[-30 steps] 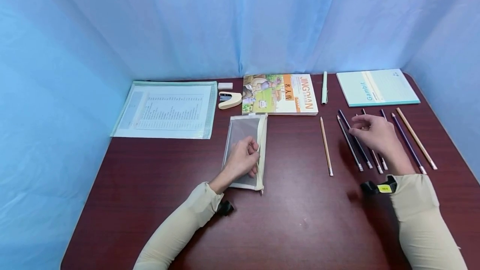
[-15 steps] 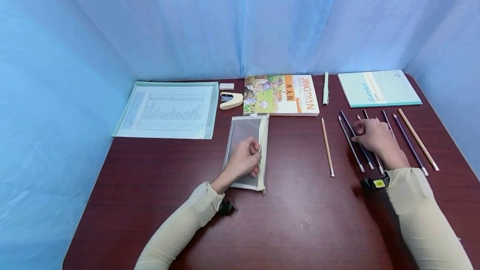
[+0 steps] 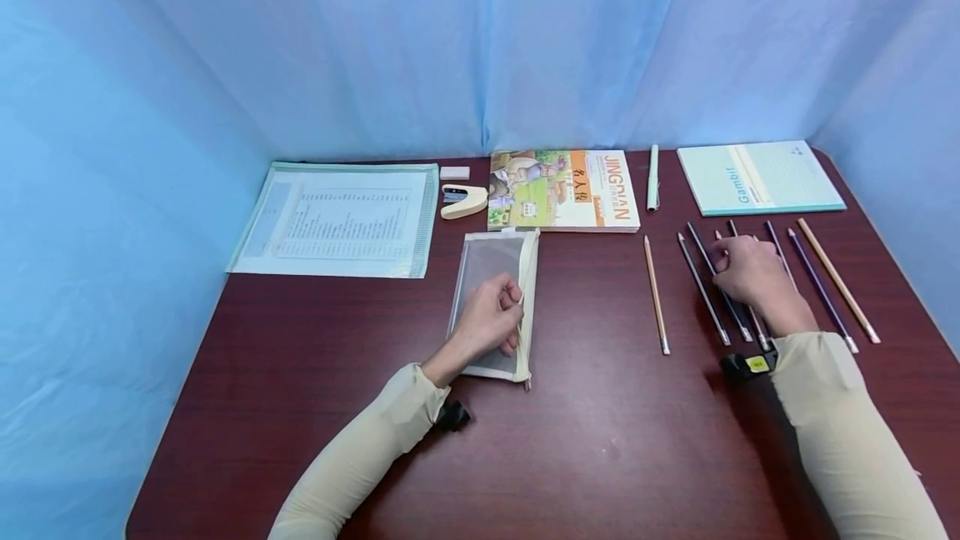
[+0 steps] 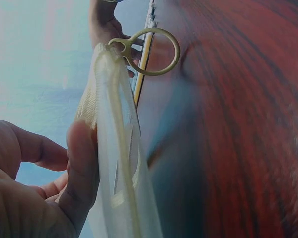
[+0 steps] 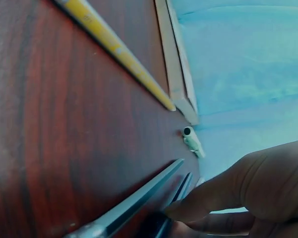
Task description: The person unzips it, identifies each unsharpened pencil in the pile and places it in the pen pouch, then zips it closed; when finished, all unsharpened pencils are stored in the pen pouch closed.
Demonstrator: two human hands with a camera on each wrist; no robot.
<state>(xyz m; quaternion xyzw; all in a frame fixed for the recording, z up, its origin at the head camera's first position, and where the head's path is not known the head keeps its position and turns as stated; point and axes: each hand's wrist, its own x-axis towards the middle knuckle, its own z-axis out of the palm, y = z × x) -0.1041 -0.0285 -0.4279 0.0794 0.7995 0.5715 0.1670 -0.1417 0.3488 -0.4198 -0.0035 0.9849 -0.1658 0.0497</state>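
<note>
My left hand (image 3: pixel 487 319) pinches the cream zip edge of a clear mesh pencil pouch (image 3: pixel 480 261), which lies at the middle of the table. In the left wrist view the thumb and fingertips meet at that edge, and a ring-shaped zip pull (image 4: pixel 177 49) sticks out at its end. Over the pencils on the right, my right hand (image 3: pixel 753 277) grips a dark pencil (image 3: pixel 698 242) between thumb and fingers. A grey pencil (image 3: pixel 702 286) lies just left of it. Several more pencils lie partly under this hand, and a purple pencil (image 3: pixel 821 288) lies to its right.
A yellow pencil (image 3: pixel 655 294) lies apart, left of the group; a tan pencil (image 3: pixel 838 280) lies at far right. Along the back are a document folder (image 3: pixel 337 219), eraser (image 3: pixel 455 173), cream stapler (image 3: pixel 465 203), book (image 3: pixel 555 190), pale pen (image 3: pixel 653 177) and notebook (image 3: pixel 765 177).
My right hand has come down onto the pencils and closed on the dark one, whose tip has shifted slightly right. The left hand stays at the pouch.
</note>
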